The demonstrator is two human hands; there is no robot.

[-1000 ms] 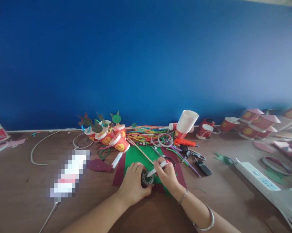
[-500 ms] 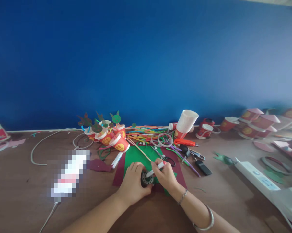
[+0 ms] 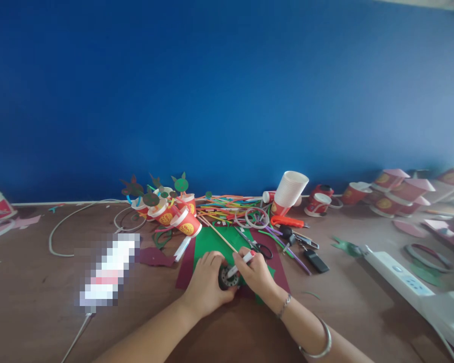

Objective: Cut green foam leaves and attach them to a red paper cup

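My left hand (image 3: 206,285) is wrapped round a dark round object (image 3: 223,280) with a pale slotted ring on its face; it looks like a roll of tape, though its kind is not clear. A white marker pen (image 3: 233,271) with a red end sits in the closed fingers of my right hand (image 3: 260,273). Its tip points down into the middle of the round object. Under both hands lie green paper (image 3: 206,244) and maroon paper (image 3: 184,272). A thin wooden stick (image 3: 219,237) slants down towards my right fingers. Dark-handled scissors (image 3: 264,250) rest just beyond.
Red paper cups (image 3: 187,224) with cut-paper heads stand at the back left. Behind the paper lie coloured sticks (image 3: 219,204) and stacked cups (image 3: 290,189). An orange cutter (image 3: 287,221) and a black key fob (image 3: 316,259) are at right, near a power strip (image 3: 395,272).
Almost nothing differs. The marker pen and right fingers have shifted very slightly; both hands keep their hold.
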